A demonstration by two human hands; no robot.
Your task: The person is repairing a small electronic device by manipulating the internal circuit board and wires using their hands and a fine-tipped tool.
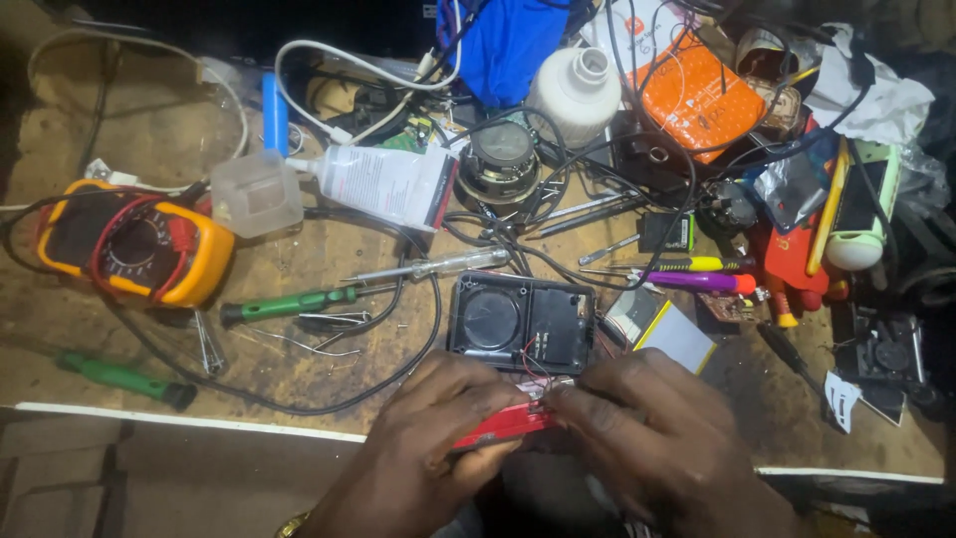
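Both hands meet at the near edge of the bench (pixel 299 254), backs up and knuckles toward the camera. The left hand (pixel 428 438) comes in from the lower left, its fingers curled around a flat red part (pixel 498 426) that it holds level just past the bench edge. The right hand (pixel 652 423) comes in from the lower right, its fingertips pinched narrow on the end of the red part, where thin red and black wires (pixel 533 361) run up into a black plastic case (pixel 520 324). That case lies open-side up on the bench, just beyond the fingers and touching the wires.

Toward the left edge sits a yellow multimeter (pixel 134 249). Between it and the case lie a green-handled screwdriver (pixel 289 302) and a clear-handled screwdriver (pixel 438 266). A second green-handled tool (pixel 124 379) lies near the front-left corner.
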